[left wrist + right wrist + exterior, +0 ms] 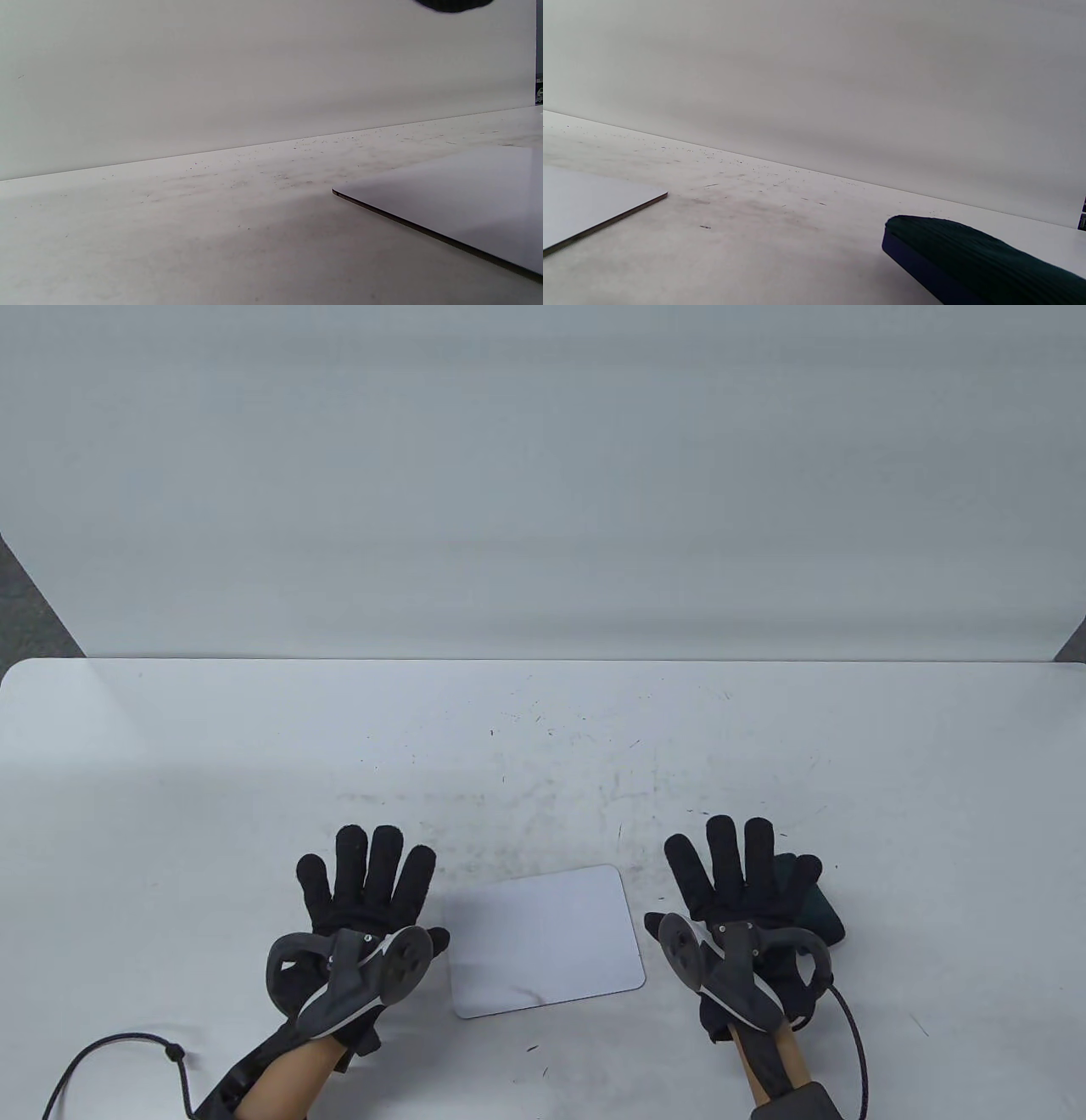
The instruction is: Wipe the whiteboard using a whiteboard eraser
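Wiping apparently not begun. Whiteboard (545, 940) flat on table (254, 780), between hands, no marks visible. Eraser (984, 258) on table beside right hand (747, 899), partly under outer fingers, ungripped. Left hand (365, 899) flat, fingers spread, holding nothing. Remaining: pick up eraser, wipe.

You see the table (543, 746) from above — both wrist cameras skim low, sharing the whiteboard (466, 199) between them.

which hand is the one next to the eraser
The right hand: the dark eraser lies partly under its outer fingers. The left hand lies across the whiteboard.
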`<state>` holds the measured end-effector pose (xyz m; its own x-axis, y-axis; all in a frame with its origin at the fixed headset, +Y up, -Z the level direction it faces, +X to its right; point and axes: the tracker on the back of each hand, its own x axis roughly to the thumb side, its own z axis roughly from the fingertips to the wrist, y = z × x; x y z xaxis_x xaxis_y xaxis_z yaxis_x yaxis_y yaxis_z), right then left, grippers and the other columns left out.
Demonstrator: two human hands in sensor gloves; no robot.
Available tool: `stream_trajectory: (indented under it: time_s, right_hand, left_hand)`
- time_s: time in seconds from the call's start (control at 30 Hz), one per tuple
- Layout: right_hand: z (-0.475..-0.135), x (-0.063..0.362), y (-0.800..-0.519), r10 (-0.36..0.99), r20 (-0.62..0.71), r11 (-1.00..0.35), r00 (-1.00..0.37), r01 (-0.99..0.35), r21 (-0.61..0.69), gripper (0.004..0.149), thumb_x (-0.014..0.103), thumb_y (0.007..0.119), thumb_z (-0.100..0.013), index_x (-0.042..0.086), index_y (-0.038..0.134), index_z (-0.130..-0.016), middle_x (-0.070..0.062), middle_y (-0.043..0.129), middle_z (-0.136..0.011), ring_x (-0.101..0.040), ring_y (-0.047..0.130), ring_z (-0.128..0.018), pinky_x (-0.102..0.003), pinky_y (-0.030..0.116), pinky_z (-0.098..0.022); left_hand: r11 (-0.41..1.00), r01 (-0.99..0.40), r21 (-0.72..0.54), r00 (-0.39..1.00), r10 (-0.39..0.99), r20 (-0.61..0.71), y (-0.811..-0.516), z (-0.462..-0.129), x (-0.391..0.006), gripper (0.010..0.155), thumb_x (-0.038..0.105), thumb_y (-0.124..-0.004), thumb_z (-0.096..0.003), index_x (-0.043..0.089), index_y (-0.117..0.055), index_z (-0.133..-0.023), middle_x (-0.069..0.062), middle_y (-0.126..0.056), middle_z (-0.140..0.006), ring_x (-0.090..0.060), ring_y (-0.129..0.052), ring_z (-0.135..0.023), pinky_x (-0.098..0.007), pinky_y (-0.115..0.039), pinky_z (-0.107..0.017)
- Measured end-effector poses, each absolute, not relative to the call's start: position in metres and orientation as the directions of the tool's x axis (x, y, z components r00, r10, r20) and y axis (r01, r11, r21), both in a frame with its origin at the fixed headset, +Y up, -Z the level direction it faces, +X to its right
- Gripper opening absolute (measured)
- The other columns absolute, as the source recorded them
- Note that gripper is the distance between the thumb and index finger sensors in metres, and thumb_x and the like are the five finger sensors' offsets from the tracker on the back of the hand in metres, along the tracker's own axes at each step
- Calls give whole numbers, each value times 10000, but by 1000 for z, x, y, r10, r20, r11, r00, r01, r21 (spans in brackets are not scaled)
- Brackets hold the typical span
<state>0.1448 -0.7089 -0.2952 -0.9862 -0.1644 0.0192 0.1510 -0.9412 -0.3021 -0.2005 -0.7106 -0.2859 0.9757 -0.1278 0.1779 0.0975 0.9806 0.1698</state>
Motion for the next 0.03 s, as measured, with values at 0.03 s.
stream_trajectory:
  time_s: [0.03]
  right_hand:
    - [-295,145,-709,-165,19,-942,-986,152,-299,832,726,477,-307,369,122,-969,-83,183,-1138,-477,181,-1037,-821,202,-626]
  left_hand:
    - [980,100,169,976,-130,177,-711,-286,-200,880,643,-596,-405,335,-205,-1130,-105,-98,-1214,-491,-36,-1108,-782,-145,-702]
